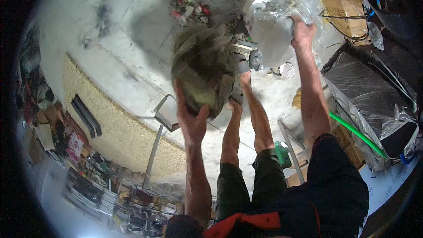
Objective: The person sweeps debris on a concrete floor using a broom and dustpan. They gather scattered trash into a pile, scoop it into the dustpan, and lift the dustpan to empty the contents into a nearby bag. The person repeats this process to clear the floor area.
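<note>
My left hand [192, 125] is closed on the lower edge of an olive-green fabric bundle [205, 70], with the thumb on its near side. The bundle is blurred and hangs above the floor, and its exact kind cannot be made out. Further right and higher, my right hand [303, 34] grips a large, crumpled clear plastic bag [273, 31]. Part of that bag spreads toward the top of the view. Beyond the bundle lies a heap of mixed litter [191, 6] with red, white and yellow pieces.
A grey long-handled dustpan [167, 112] stands left of my legs. To the right are a cardboard box [346, 6], a plastic-wrapped dark item [374, 79] and a green pole [357, 134]. A pale panel [119, 123] and crowded shelves [105, 194] lie left.
</note>
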The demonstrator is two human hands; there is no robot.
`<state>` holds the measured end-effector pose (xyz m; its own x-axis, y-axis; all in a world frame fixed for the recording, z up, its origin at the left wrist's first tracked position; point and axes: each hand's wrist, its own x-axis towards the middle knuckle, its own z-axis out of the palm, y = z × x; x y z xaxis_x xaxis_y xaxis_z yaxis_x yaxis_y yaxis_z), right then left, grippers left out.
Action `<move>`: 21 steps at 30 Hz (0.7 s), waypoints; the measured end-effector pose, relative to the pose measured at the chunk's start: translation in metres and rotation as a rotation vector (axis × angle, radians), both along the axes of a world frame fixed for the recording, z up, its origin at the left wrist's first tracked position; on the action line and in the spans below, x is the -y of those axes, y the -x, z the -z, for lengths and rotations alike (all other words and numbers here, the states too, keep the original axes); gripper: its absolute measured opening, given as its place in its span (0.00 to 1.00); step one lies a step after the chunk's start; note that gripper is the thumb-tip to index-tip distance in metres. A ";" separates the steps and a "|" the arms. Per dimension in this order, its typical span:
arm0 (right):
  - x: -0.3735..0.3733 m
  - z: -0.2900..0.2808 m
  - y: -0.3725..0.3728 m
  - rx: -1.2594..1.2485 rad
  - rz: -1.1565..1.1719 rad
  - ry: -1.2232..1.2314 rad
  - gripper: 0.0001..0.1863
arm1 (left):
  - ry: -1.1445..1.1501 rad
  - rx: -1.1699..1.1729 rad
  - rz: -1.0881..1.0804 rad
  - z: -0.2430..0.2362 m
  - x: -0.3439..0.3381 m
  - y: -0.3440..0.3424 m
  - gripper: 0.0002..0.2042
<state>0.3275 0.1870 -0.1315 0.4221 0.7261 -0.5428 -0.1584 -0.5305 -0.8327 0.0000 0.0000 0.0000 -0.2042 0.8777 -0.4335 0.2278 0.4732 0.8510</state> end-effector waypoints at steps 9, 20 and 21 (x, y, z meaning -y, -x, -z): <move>0.141 -0.026 0.154 0.287 -0.434 -0.246 0.18 | 0.147 0.227 0.087 -0.023 -0.048 -0.017 0.45; 0.142 0.021 0.192 0.787 -1.421 -0.221 0.18 | -0.156 0.674 0.114 -0.068 -0.022 -0.038 0.47; 0.144 0.025 0.200 0.773 -1.475 -0.170 0.18 | -0.128 0.730 0.080 -0.076 -0.009 -0.032 0.47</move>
<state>0.1277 0.0431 -0.1567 -0.5173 0.7424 -0.4258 0.8070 0.2576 -0.5313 0.0325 0.0086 0.0756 0.1632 0.9306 -0.3277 -0.3868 0.3659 0.8464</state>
